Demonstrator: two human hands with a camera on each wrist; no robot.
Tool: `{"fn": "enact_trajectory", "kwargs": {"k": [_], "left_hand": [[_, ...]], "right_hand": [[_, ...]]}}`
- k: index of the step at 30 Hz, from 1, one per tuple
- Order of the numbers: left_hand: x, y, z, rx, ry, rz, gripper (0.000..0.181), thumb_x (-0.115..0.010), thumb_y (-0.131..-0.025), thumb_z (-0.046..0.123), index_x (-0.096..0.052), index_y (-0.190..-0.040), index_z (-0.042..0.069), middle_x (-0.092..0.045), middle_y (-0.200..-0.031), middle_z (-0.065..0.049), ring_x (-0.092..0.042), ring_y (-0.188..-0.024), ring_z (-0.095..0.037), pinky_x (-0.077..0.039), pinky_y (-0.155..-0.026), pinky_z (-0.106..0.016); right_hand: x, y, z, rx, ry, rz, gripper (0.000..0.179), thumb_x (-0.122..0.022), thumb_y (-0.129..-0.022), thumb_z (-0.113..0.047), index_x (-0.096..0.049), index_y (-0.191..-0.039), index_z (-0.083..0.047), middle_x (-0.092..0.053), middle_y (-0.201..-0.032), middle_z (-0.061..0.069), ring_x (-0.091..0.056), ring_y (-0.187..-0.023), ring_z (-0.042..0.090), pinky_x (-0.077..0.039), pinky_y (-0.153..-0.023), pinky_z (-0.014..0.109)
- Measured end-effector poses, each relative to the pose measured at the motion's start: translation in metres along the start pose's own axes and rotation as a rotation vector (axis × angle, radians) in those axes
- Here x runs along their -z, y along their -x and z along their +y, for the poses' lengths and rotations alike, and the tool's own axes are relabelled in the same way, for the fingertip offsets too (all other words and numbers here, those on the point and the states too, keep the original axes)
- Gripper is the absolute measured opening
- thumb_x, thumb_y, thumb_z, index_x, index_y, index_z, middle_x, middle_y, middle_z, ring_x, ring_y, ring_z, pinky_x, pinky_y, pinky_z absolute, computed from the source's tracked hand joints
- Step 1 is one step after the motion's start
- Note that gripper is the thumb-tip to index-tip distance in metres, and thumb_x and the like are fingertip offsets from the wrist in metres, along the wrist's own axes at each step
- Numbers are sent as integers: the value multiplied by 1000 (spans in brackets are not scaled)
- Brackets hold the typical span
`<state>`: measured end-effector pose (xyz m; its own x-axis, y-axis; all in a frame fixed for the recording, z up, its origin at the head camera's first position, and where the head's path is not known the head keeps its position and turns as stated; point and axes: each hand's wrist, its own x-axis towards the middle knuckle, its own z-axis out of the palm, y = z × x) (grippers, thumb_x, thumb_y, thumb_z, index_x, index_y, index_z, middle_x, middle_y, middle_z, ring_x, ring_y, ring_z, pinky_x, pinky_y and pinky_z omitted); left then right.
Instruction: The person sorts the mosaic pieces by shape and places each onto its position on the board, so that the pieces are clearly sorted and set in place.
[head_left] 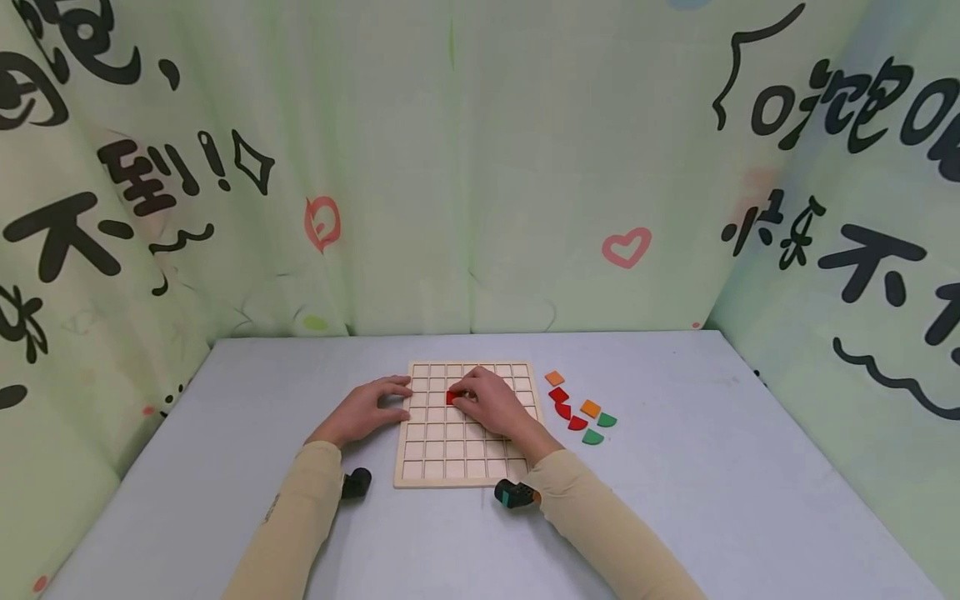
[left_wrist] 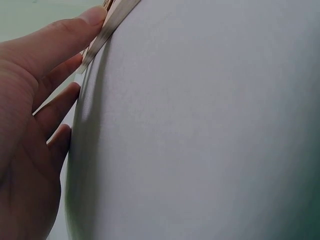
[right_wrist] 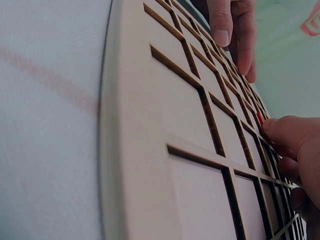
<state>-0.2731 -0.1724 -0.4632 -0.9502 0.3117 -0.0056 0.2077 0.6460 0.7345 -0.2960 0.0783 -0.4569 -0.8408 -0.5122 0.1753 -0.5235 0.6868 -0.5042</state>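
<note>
A wooden grid board point(head_left: 450, 482) with square cells lies on the table. My right hand point(head_left: 491, 402) is over its upper middle and pinches a small red piece point(head_left: 450, 398) at a cell. In the right wrist view, a sliver of the red piece point(right_wrist: 260, 119) shows by the thumb tip; the fingers hide the rest of it. At the board's left edge, my left hand point(head_left: 369, 409) rests with its fingers extended. The left wrist view has that thumb point(left_wrist: 65, 37) against the board's side point(left_wrist: 112, 27).
Right of the board lie loose pieces: orange squares point(head_left: 554, 378), a red square point(head_left: 558, 394), red quarter-circles point(head_left: 577, 423) and green quarter-circles point(head_left: 592, 437). Both wrists carry black devices point(head_left: 357, 483). A printed curtain point(head_left: 480, 183) surrounds the white table point(head_left: 420, 550) at the back and sides.
</note>
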Motion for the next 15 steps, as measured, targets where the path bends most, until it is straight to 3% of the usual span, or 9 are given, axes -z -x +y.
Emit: {"fn": "enact_trajectory", "kwargs": {"k": [8, 15], "left_hand": [[-1, -1, -1, -2, -3, -3, 43, -74, -88, 24, -65, -127, 7, -46, -149, -4, -31, -143, -31, -26, -116, -51], [-1, -1, -2, -9, -14, 1, 42, -74, -88, 24, -65, -126, 7, -47, -149, -4, -32, -143, -31, -26, -116, -50]], "right_hand": [[1, 1, 0, -3, 14, 10, 24, -65, -95, -18, -72, -116, -9, -63, -107, 6, -59, -95, 20, -52, -84, 35], [8, 5, 5, -17, -63, 58, 25, -66, -94, -14, -71, -117, -6, -66, -107, 6, -61, -93, 19, -53, -83, 34]]}}
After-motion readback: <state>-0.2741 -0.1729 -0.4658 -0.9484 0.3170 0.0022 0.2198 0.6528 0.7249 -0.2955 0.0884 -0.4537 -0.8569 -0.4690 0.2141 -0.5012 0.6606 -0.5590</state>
